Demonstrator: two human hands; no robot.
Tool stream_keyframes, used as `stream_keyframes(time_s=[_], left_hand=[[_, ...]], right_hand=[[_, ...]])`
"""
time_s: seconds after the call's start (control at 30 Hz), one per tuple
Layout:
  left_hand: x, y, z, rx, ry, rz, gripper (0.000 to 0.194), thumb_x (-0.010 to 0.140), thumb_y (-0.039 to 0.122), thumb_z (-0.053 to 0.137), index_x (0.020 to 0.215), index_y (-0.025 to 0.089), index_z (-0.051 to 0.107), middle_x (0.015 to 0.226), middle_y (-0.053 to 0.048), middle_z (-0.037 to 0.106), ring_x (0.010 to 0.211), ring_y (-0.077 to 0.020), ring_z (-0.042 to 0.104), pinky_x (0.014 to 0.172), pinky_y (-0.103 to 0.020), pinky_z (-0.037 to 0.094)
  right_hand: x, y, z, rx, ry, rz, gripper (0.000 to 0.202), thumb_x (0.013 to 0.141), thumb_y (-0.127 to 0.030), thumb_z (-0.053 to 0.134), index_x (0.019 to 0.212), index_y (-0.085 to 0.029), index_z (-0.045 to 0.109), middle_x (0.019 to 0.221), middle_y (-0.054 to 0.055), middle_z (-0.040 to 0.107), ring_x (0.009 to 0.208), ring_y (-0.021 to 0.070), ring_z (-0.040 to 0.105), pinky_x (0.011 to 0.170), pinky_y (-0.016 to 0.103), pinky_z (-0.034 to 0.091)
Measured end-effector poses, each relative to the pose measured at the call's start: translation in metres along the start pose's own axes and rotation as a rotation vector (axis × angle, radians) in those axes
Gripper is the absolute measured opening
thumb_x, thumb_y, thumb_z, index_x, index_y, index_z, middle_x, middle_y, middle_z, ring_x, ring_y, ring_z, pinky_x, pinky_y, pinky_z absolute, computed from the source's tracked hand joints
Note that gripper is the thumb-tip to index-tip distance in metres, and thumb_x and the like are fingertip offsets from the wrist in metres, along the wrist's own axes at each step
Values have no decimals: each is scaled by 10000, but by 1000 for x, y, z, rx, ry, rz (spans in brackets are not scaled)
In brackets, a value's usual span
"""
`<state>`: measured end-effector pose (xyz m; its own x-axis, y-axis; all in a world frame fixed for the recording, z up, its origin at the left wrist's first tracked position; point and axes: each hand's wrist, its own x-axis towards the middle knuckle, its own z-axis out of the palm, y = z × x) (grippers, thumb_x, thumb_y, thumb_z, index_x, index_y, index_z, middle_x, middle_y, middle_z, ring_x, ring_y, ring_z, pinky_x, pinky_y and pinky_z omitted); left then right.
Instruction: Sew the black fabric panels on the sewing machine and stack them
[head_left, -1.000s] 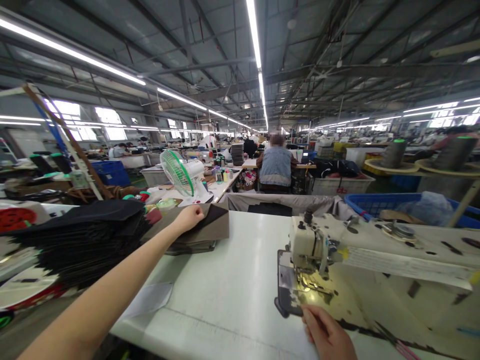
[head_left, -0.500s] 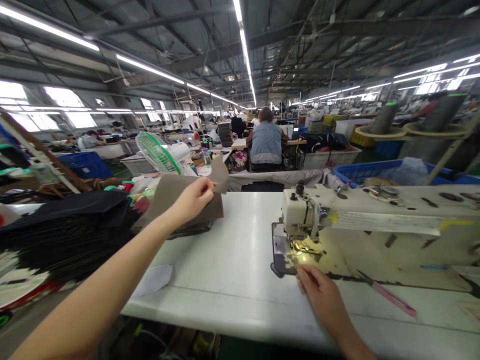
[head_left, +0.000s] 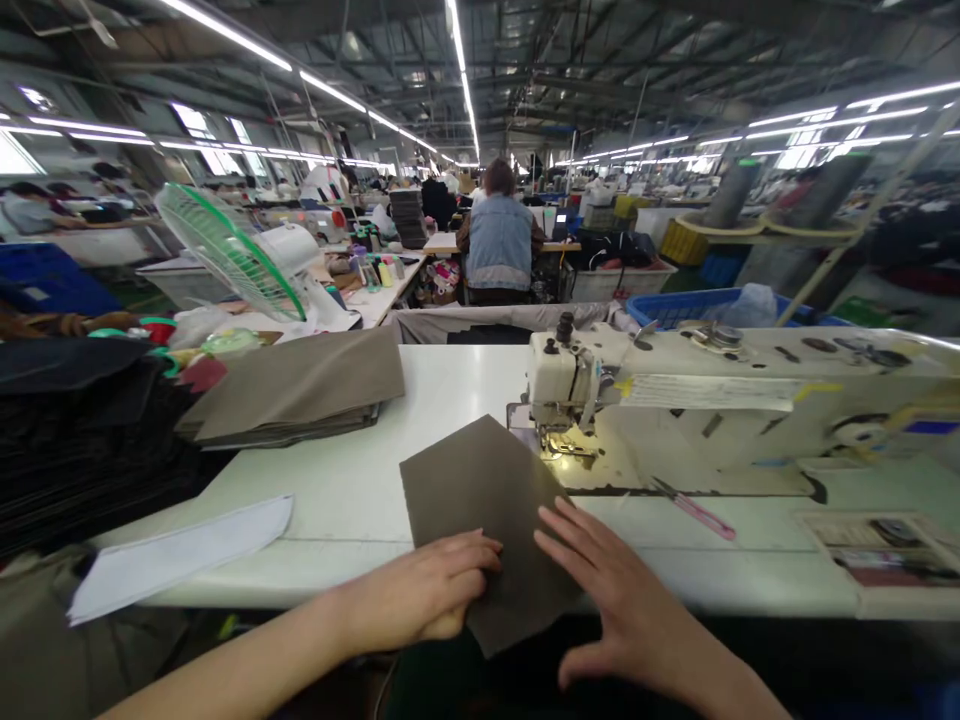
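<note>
A grey-brown fabric piece [head_left: 487, 490] lies at the front edge of the white table, its near corner hanging over. My left hand [head_left: 435, 590] is closed on its lower left part, fingers curled. My right hand [head_left: 607, 585] has its fingers spread, the tips at the cloth's right edge. Just beyond the cloth is the sewing machine [head_left: 568, 385], its lamp lighting the needle area. More brown fabric pieces lie in a stack [head_left: 315, 385] on the left of the table.
Pink-handled thread snips [head_left: 697, 508] lie before the machine. A white sheet [head_left: 187, 550] overhangs the table's left front. Dark cloth [head_left: 67, 430] is piled at far left, a green-rimmed fan [head_left: 232, 245] behind. A co-worker [head_left: 499, 235] sits ahead, facing away.
My left hand has brought a brown fabric piece from the stack down to the table's front edge. My right hand has left the machine's edge and spread beside the cloth. The view has shifted.
</note>
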<state>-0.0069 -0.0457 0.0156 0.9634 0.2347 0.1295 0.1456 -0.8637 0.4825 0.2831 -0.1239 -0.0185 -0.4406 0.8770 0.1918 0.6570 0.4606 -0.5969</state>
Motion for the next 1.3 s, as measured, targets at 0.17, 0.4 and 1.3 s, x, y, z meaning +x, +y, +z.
stream_keyframes(time_s=[0.17,0.4,1.3], left_hand=[[-4,15,-16,-223,0,-93,233,857,23,492,967,217,560,1201,-101,657,1239,-230,578,1057,-345,477],[-5,-29,-34,-467,361,-681,142,845,336,492,786,210,523,786,-15,615,745,-178,583,689,-279,492],[23,-30,14,-56,615,-1146,235,865,450,461,725,266,415,591,17,550,581,-219,578,587,-302,401]], right_hand=[[-8,-8,-23,28,-83,88,540,717,-14,539,1127,-305,737,1148,23,745,1110,229,670,1123,465,395],[44,-5,-41,483,223,446,230,804,-405,677,893,-202,740,761,8,715,680,183,642,623,271,509],[67,13,28,98,483,430,212,921,-238,526,1009,-215,717,1005,73,750,951,232,704,879,375,550]])
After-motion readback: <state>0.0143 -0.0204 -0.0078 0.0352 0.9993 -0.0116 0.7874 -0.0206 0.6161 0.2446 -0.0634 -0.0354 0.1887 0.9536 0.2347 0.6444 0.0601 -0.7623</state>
